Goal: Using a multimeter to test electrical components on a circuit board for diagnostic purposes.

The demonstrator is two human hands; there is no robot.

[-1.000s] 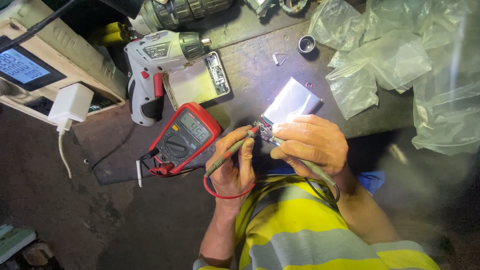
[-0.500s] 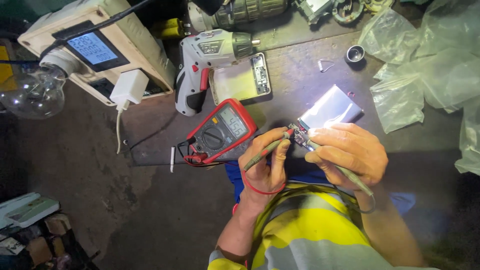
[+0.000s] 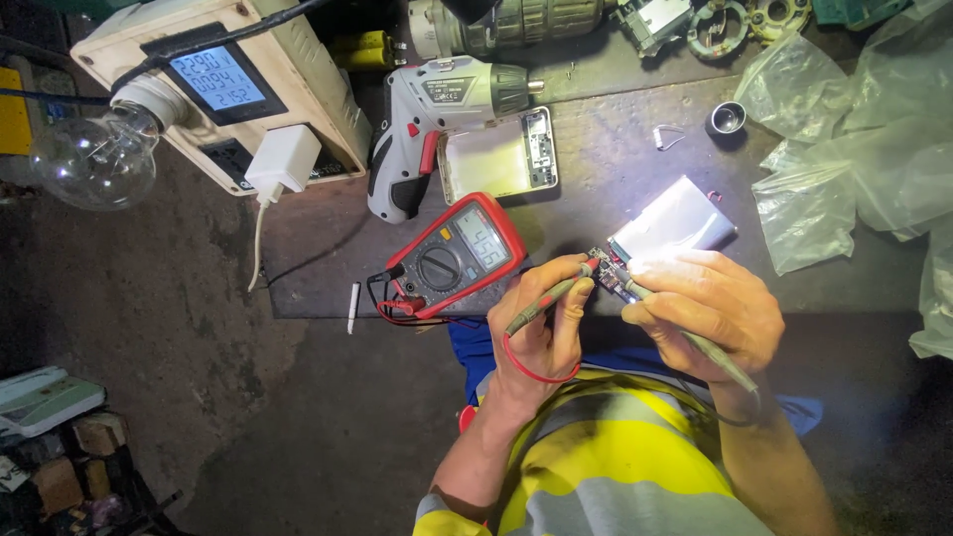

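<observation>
My left hand (image 3: 541, 333) pinches one slim grey probe (image 3: 546, 301) with a red lead, fingers closed narrow on it, tip down on a small dark circuit board (image 3: 612, 278). My right hand (image 3: 710, 313) grips a second grey probe (image 3: 695, 342) the same way, closed around it, tip on the same board. The board sits near the front edge of the surface (image 3: 596, 169), touching a flat silver pouch cell (image 3: 673, 218), glossy, rectangular, glare on it.

Just left of my hands along the front edge lies one multimeter (image 3: 455, 256): red rubber casing, dark face, round dial, grey lit screen, red and black leads plugged at its lower left end. Behind it lies one cordless screwdriver (image 3: 437, 119), white and grey plastic, red trigger, pistol shape. Beside that is one open phone shell (image 3: 496, 159), flat pale tray with rounded corners.

Off the left edge sits one cream boxy power meter (image 3: 298, 69) with a blue lit display, one clear glass bulb (image 3: 94, 159) in a socket, and one white plug adapter (image 3: 283, 159) with a white cord.

At the right edge lie several crumpled clear plastic bags (image 3: 854, 129); the count is unclear. One small metal ring (image 3: 727, 117) sits near them. Dull metal motor parts (image 3: 516, 25) line the back edge. The surface is dark, scuffed and dusty.
</observation>
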